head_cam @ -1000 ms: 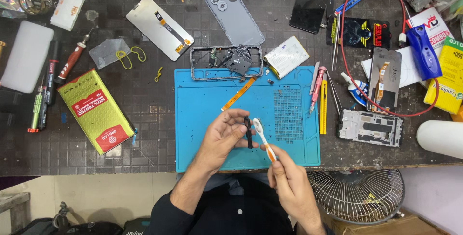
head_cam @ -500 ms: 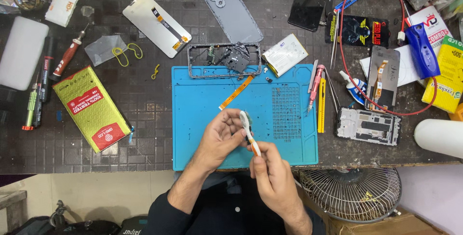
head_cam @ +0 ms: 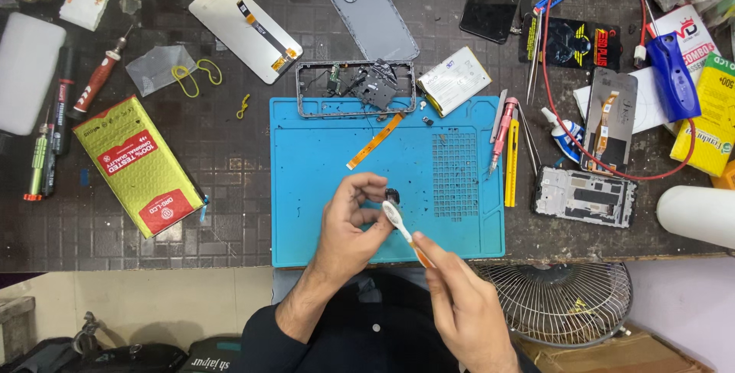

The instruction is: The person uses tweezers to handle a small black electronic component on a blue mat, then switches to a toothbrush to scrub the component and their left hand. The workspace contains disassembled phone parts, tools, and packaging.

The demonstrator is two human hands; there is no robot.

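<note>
The counter (head_cam: 230, 212) is dark and tiled, its far edge cut off by the top of the frame, so a coil at the far left corner and packets at the far right corner show only in part. A blue mat (head_cam: 321, 158) lies at the near edge, in the middle. A round wire fan guard (head_cam: 563, 304) below the near edge is partly hidden by the counter. A green and red box (head_cam: 138, 165) lies left of the mat; a white cylinder (head_cam: 697, 216) at the right edge is cut off. A stripped phone frame (head_cam: 356, 88) rests across the mat's far edge.

The left hand (head_cam: 348, 227) is raised over the mat's near edge, wrist bent, fingers curled and pinched shut on a small dark part (head_cam: 392, 194), mostly hidden by the fingertips; what it is cannot be made out. The right hand (head_cam: 459, 304), lower and nearer the body, is closed round the orange handle of a toothbrush (head_cam: 400, 226), whose white head is touching the part
</note>
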